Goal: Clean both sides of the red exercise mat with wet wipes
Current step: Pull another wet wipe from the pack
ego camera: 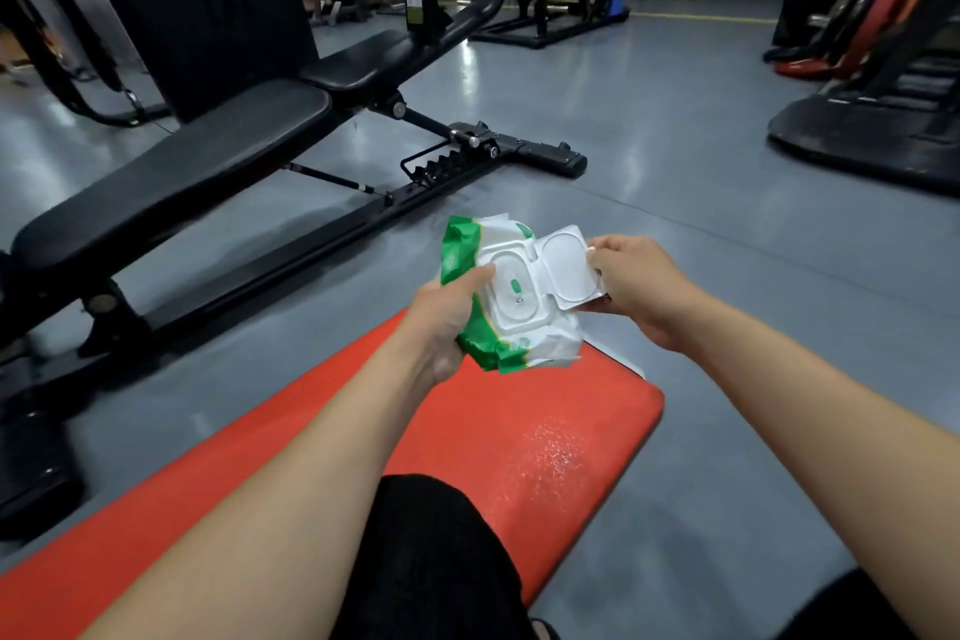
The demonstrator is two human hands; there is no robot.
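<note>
Left hand (447, 312) grips green-white wet-wipe pack (498, 296) above red exercise mat (545, 437) on gym floor (701, 203); right hand (631, 288) pinches open flip lid (569, 270). Wipe apparently not showing.

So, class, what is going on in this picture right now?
A person is sitting or kneeling on a red exercise mat on a gym floor. The left hand grips a green and white pack of wet wipes, while the right hand pinches its flip lid open. No wipe is out yet. A black weight bench stands to the left.
</note>
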